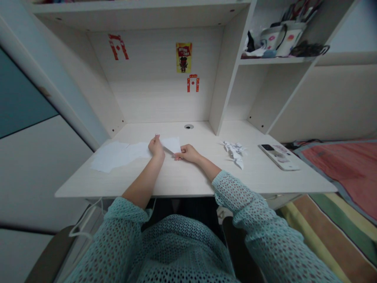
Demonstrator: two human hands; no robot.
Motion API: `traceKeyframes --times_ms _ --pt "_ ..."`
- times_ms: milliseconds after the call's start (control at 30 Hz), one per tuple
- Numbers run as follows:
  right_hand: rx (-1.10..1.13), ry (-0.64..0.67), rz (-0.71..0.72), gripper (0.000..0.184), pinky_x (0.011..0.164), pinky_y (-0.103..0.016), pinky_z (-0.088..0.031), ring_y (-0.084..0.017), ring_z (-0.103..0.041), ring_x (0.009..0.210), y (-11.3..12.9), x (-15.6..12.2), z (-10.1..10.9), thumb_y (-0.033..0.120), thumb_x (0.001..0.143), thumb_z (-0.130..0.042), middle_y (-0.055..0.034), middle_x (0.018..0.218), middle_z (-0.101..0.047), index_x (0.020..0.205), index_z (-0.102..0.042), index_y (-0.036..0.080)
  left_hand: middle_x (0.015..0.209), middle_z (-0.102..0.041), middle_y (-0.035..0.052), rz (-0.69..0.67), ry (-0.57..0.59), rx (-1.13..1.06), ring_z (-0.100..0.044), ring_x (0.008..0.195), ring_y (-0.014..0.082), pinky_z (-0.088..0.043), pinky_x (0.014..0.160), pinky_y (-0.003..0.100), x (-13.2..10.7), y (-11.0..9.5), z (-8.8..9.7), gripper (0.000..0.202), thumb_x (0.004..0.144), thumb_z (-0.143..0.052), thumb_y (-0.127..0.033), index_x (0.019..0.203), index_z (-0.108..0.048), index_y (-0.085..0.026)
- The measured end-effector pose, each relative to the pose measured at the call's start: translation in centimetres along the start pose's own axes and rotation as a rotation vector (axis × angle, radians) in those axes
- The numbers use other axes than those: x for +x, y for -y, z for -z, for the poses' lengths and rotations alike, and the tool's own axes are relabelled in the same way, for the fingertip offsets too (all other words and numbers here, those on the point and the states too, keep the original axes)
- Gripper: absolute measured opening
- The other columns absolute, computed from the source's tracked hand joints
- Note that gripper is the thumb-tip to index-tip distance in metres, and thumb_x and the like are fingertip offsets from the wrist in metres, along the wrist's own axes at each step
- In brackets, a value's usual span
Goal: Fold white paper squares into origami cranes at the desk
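Observation:
A small white sheet of paper (172,144) is held between my two hands, just above the white desk. My left hand (156,146) is closed on its left side, with fingertips pointing up. At the lower right corner, my right hand (187,153) pinches the same sheet between thumb and fingers. One edge of the paper looks bent or folded upward. Several loose white paper sheets (118,156) lie overlapping to the left of my left hand. Right of my right hand rests a small pile of folded white paper pieces (235,152).
The white desk (188,182) has a cable hole (189,126) at the back. A phone (278,157) lies at the right. Cups (290,37) with pens and scissors stand on the upper right shelf (277,60). A bed with a striped sheet (330,232) adjoins at right.

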State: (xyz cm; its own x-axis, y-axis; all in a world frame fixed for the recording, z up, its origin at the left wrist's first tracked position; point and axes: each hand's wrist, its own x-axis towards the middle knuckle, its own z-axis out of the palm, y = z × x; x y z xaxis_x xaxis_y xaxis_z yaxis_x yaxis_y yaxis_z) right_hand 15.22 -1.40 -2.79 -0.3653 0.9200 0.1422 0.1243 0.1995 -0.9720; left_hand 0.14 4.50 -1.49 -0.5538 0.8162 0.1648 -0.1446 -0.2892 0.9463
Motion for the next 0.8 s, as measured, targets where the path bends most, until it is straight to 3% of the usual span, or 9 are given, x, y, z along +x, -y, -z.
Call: traceKeyframes --times_ms 133,233,300,433,500,600,800 --pt "0.098 -0.043 -0.022 0.034 0.052 -0.021 -0.046 -0.009 -0.058 0.051 0.5 -0.1 0.1 0.041 0.059 -0.075 -0.0085 0.064 -0.069 0.069 -0.067 0.009 0.057 -0.050 -0.0016 0.010 -0.078 -0.019 -0.049 0.058 0.0107 -0.036 0.060 0.023 0.6 -0.1 0.3 0.036 0.078 -0.051 -0.048 0.082 -0.064 -0.015" --pt "0.137 -0.110 -0.022 0.035 0.051 -0.020 -0.045 -0.009 -0.058 0.051 0.7 0.0 0.6 0.042 0.060 -0.074 -0.0085 0.064 -0.069 0.069 -0.066 0.009 0.063 -0.055 0.0000 0.045 -0.071 -0.069 -0.049 0.056 0.0084 -0.034 0.056 0.022 0.4 -0.4 0.2 0.035 0.079 -0.050 -0.047 0.085 -0.064 -0.015" --pt "0.154 -0.180 -0.009 0.035 0.049 -0.020 -0.043 -0.009 -0.057 0.051 0.6 0.2 1.0 0.042 0.061 -0.073 -0.0080 0.064 -0.069 0.071 -0.066 0.009 0.072 -0.061 0.0032 0.107 0.013 -0.074 -0.051 0.058 0.0083 -0.032 0.055 0.021 0.0 -0.7 0.1 0.036 0.077 -0.053 -0.048 0.089 -0.064 -0.015" --pt "0.173 -0.289 -0.007 0.036 0.046 -0.019 -0.039 -0.009 -0.054 0.047 0.4 0.6 1.5 0.042 0.060 -0.073 -0.0070 0.063 -0.068 0.073 -0.067 0.009 0.085 -0.067 0.0110 0.225 0.384 -0.034 -0.058 0.070 0.0139 -0.033 0.057 0.023 -1.4 -1.3 -0.3 0.044 0.074 -0.056 -0.054 0.091 -0.067 -0.015" --pt "0.167 -0.311 -0.008 0.037 0.044 -0.020 -0.037 -0.008 -0.052 0.045 0.3 0.7 1.7 0.043 0.059 -0.073 -0.0074 0.062 -0.068 0.071 -0.067 0.009 0.086 -0.068 0.0112 0.259 0.492 -0.017 -0.059 0.073 0.0157 -0.033 0.058 0.024 -2.0 -1.5 -0.6 0.045 0.071 -0.059 -0.056 0.087 -0.067 -0.015" --pt "0.118 -0.291 -0.028 0.039 0.043 -0.020 -0.035 -0.007 -0.049 0.043 0.3 0.6 1.7 0.046 0.060 -0.072 -0.0080 0.061 -0.068 0.068 -0.067 0.009 0.078 -0.066 0.0077 0.195 0.537 0.008 -0.057 0.069 0.0142 -0.033 0.058 0.023 -2.3 -1.6 -0.7 0.036 0.063 -0.071 -0.048 0.077 -0.067 -0.015" --pt "0.118 -0.196 -0.039 0.038 0.046 -0.020 -0.040 -0.009 -0.055 0.047 0.7 0.3 1.2 0.044 0.060 -0.073 -0.0080 0.063 -0.068 0.072 -0.067 0.009 0.069 -0.062 0.0039 0.144 0.475 0.019 -0.052 0.063 0.0112 -0.031 0.055 0.022 -1.8 -1.4 -0.4 0.030 0.060 -0.074 -0.043 0.067 -0.066 -0.015"
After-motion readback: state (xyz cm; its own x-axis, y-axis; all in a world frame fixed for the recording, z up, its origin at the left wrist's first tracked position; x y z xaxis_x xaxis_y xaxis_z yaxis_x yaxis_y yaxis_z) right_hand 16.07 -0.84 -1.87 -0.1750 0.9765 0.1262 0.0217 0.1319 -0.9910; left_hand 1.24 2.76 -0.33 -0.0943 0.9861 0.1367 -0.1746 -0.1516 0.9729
